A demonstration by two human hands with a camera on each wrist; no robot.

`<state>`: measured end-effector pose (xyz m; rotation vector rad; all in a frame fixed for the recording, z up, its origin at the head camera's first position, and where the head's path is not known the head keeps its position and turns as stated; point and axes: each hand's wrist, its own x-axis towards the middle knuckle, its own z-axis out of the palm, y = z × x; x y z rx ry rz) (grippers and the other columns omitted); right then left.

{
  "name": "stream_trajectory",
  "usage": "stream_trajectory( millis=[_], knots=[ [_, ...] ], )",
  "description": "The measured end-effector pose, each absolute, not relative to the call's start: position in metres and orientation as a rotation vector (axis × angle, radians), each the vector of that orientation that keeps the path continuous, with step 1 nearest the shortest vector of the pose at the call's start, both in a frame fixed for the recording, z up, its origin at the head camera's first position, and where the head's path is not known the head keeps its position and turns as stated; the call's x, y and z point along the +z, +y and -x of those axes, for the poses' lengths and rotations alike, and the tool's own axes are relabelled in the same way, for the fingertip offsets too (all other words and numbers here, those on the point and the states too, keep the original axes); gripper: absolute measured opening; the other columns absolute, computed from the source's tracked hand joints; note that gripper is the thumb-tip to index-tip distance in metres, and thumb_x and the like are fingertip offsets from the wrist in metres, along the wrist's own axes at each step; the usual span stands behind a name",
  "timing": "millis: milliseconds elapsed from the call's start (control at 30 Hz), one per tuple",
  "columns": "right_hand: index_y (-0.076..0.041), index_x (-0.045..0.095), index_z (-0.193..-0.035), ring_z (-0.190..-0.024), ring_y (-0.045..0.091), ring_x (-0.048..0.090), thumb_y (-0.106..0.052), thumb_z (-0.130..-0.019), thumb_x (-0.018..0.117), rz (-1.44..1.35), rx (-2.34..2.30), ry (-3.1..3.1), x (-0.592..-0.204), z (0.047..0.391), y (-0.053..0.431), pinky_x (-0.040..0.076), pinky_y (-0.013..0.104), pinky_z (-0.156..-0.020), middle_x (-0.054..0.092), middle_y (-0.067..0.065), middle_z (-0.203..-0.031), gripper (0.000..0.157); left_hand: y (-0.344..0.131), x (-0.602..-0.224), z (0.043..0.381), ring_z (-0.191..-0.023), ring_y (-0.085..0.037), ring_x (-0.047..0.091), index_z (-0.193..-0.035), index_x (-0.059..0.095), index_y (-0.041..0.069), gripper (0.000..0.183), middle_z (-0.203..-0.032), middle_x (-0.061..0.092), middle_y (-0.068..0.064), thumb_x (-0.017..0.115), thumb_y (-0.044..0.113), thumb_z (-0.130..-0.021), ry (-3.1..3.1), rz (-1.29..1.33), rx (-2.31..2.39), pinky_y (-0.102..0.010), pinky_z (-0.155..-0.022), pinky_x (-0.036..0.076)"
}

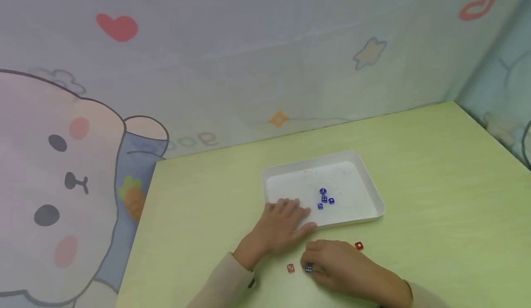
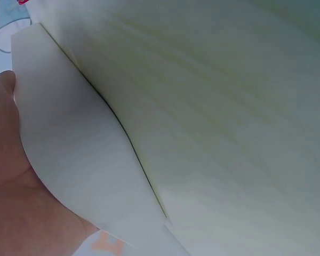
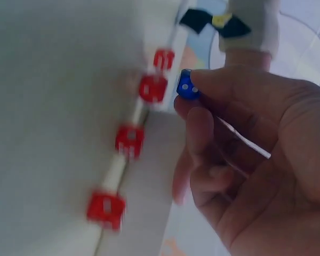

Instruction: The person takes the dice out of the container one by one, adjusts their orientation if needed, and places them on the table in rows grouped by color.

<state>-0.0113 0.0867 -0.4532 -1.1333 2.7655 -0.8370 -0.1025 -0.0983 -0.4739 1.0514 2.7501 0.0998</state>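
My right hand [image 1: 342,266] pinches a blue die [image 3: 188,86] with white pips between thumb and fingertip, low over the table in front of the tray. Fingers spread and fairly straight, my left hand [image 1: 277,227] rests across the near left edge of a shallow white tray [image 1: 375,197]. Several blue dice [image 1: 324,199] lie in a cluster inside the tray, right of the left fingertips. On the table, one red die [image 1: 291,268] sits just left of the right hand, and another red die [image 1: 359,245] shows beyond it.
In the right wrist view several red dice, the nearest a blurred red die [image 3: 106,209], stand in a row on the table. The pale green table [image 1: 435,183] ends at a printed cloth wall [image 1: 249,68] behind and at the right.
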Motion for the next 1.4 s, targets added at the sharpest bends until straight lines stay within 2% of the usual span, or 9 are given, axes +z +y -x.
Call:
stream_trajectory(
  millis=[167,367,533,800,967,1067,1233,1400],
  knots=[
    [-0.022,0.07,-0.094,-0.074,0.002,0.053,-0.013,-0.084,0.069,1.237,-0.766,2.798,-0.458,0.006,0.072,0.044,0.018,-0.065,0.058,-0.014,-0.084,0.014,-0.096,-0.473,0.106,-0.136,-0.027,0.036,-0.143,0.045,0.029,0.063,-0.148,0.042,-0.003,0.015,0.064,-0.1,2.773,-1.064,0.099,-0.052,-0.101,0.034],
    [-0.024,0.061,-0.081,-0.071,0.0,0.048,-0.012,-0.081,0.072,1.394,-0.77,2.806,-0.461,0.004,0.063,0.038,0.015,-0.063,0.054,-0.015,-0.08,0.016,-0.094,-0.475,0.108,-0.134,-0.025,0.037,-0.141,0.047,0.03,0.061,-0.144,0.044,0.0,0.016,0.063,-0.1,2.779,-1.081,0.1,-0.051,-0.1,0.034],
    [-0.024,0.063,-0.08,-0.071,-0.001,0.048,-0.01,-0.08,0.072,1.391,-0.797,2.748,-0.465,0.003,0.062,0.037,0.015,-0.061,0.056,-0.016,-0.081,0.017,-0.091,-0.475,0.108,-0.135,-0.026,0.036,-0.142,0.046,0.03,0.064,-0.145,0.043,0.0,0.013,0.065,-0.099,2.765,-1.074,0.107,-0.052,-0.102,0.033],
    [-0.025,0.062,-0.077,-0.069,0.0,0.045,-0.008,-0.077,0.071,1.379,-0.745,2.715,-0.467,0.001,0.06,0.031,0.015,-0.059,0.049,-0.017,-0.078,0.019,-0.09,-0.474,0.109,-0.137,-0.027,0.034,-0.142,0.046,0.03,0.065,-0.147,0.041,-0.001,0.015,0.066,-0.098,2.752,-1.048,0.125,-0.053,-0.103,0.032],
    [-0.025,0.062,-0.077,-0.069,0.0,0.045,-0.011,-0.075,0.074,1.453,-0.708,2.743,-0.467,0.003,0.06,0.034,0.017,-0.063,0.048,-0.017,-0.077,0.019,-0.091,-0.478,0.11,-0.138,-0.026,0.033,-0.143,0.046,0.031,0.067,-0.148,0.04,0.0,0.012,0.067,-0.098,2.739,-1.048,0.132,-0.053,-0.104,0.03],
    [-0.026,0.064,-0.079,-0.072,0.0,0.047,-0.014,-0.076,0.076,1.453,-0.68,2.729,-0.466,0.004,0.06,0.036,0.017,-0.066,0.051,-0.018,-0.079,0.017,-0.092,-0.477,0.11,-0.14,-0.027,0.031,-0.144,0.044,0.031,0.069,-0.151,0.038,-0.001,0.01,0.069,-0.097,2.73,-1.032,0.128,-0.054,-0.106,0.028],
    [-0.027,0.064,-0.081,-0.073,0.0,0.044,-0.015,-0.083,0.071,1.431,-0.704,2.686,-0.464,0.003,0.056,0.034,0.016,-0.065,0.049,-0.018,-0.079,0.014,-0.096,-0.474,0.109,-0.141,-0.027,0.03,-0.145,0.043,0.033,0.07,-0.152,0.036,-0.001,0.008,0.069,-0.096,2.726,-1.006,0.084,-0.054,-0.107,0.029],
    [-0.026,0.065,-0.086,-0.077,0.002,0.046,-0.013,-0.084,0.07,1.453,-0.689,2.702,-0.462,0.002,0.055,0.037,0.018,-0.069,0.05,-0.017,-0.082,0.014,-0.1,-0.472,0.109,-0.14,-0.027,0.031,-0.144,0.044,0.031,0.066,-0.151,0.038,-0.001,0.012,0.067,-0.098,2.735,-1.014,0.1,-0.055,-0.106,0.029]
  ],
)
